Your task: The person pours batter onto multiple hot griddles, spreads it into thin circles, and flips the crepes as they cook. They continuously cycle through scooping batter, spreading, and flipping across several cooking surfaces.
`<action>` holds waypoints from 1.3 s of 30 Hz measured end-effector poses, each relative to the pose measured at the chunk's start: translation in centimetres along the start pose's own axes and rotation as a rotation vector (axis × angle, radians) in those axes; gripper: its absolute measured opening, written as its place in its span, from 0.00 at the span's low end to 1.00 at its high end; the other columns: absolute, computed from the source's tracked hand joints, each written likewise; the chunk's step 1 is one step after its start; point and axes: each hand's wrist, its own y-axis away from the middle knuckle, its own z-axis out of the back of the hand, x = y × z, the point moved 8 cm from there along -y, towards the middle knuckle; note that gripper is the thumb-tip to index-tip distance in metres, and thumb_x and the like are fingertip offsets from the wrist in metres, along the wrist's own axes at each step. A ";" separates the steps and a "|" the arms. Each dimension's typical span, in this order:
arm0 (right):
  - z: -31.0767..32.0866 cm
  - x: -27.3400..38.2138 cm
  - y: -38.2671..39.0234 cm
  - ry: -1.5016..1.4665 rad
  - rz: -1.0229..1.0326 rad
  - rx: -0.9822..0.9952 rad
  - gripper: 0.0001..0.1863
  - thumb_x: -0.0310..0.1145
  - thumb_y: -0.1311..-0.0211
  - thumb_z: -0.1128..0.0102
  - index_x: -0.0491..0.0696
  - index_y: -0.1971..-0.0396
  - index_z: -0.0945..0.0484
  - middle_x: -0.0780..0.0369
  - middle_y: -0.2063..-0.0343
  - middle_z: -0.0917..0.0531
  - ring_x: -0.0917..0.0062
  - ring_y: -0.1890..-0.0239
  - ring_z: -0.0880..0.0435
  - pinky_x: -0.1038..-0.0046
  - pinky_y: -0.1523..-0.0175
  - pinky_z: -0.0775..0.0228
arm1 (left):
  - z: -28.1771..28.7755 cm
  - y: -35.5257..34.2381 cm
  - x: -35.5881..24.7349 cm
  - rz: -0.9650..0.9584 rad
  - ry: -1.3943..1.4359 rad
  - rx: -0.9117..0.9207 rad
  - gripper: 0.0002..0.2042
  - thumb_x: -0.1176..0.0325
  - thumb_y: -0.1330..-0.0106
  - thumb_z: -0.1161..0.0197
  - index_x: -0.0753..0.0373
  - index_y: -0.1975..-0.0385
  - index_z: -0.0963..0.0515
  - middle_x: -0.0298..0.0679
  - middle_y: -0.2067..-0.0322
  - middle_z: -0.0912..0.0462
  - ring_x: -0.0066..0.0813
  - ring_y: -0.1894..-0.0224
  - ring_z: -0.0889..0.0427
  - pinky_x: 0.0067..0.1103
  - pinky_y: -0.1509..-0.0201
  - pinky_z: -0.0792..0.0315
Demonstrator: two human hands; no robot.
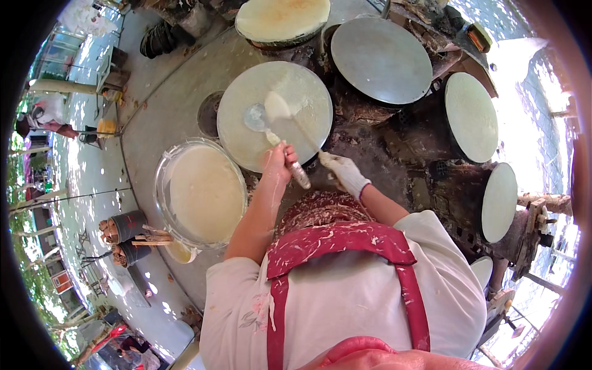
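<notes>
Round griddle (234, 129), coated with pale batter (293, 80); clear-rimmed basin (163, 197), filled with batter, placed just beside griddle at left; ladle (272, 137) and blurred spreader (277, 107) positioned over griddle, contact with surface not discernible; spreader handle gripped by gloved right hand (345, 174); ladle handle gripped by bare left hand (280, 158), fingers curled round it; 2 tools held close together

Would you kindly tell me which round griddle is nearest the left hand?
The griddle beside the batter basin; the left hand overlaps its edge, no other's.
</notes>
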 end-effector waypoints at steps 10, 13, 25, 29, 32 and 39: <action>4.2 4.6 1.2 0.408 0.209 -0.010 0.28 0.50 0.37 0.36 0.48 0.42 0.22 0.70 0.64 0.14 0.89 0.76 0.27 0.83 0.67 0.31 | -8.3 3.5 -7.8 0.277 0.199 0.835 0.12 0.67 0.23 0.53 0.72 0.54 0.30 0.24 0.82 0.39 0.12 0.89 0.41 0.14 0.80 0.47; 6.6 0.9 -1.7 0.290 0.222 0.135 0.25 0.45 0.37 0.36 0.48 0.44 0.20 0.70 0.66 0.14 0.89 0.73 0.25 0.82 0.65 0.30 | -16.0 3.4 -8.3 0.212 -0.010 0.840 0.13 0.67 0.21 0.56 0.74 0.53 0.31 0.26 0.82 0.39 0.13 0.91 0.41 0.14 0.83 0.48; 41.6 16.5 1.1 -0.078 0.575 -0.596 0.27 0.37 0.31 0.40 0.53 0.34 0.31 0.72 0.70 0.21 0.85 0.76 0.31 0.81 0.71 0.38 | -45.4 -9.8 10.6 -0.066 -0.494 0.618 0.14 0.62 0.25 0.48 0.70 0.63 0.27 0.27 0.83 0.36 0.15 0.87 0.38 0.16 0.82 0.44; 43.9 19.0 -0.8 0.832 0.220 -0.779 0.25 0.52 0.28 0.53 0.64 0.35 0.34 0.48 0.65 0.17 0.49 0.61 0.17 0.52 0.58 0.27 | -46.5 -15.8 16.9 -0.276 -0.723 0.382 0.15 0.60 0.29 0.42 0.69 0.70 0.27 0.32 0.82 0.29 0.19 0.85 0.30 0.18 0.82 0.39; 44.7 19.4 -0.4 0.765 0.248 -0.726 0.25 0.52 0.29 0.52 0.64 0.35 0.32 0.48 0.65 0.17 0.49 0.61 0.17 0.53 0.57 0.27 | -45.2 -17.3 15.7 -0.517 -1.039 0.153 0.15 0.62 0.33 0.37 0.72 0.66 0.26 0.39 0.80 0.24 0.31 0.78 0.20 0.27 0.76 0.29; 40.5 18.7 -5.9 -0.184 0.290 -0.295 0.22 0.48 0.33 0.40 0.46 0.49 0.20 0.70 0.76 0.21 0.89 0.74 0.25 0.84 0.68 0.34 | -41.6 -9.8 3.3 -1.508 -1.199 -0.110 0.15 0.65 0.27 0.44 0.70 0.49 0.31 0.45 0.71 0.22 0.38 0.75 0.22 0.31 0.70 0.27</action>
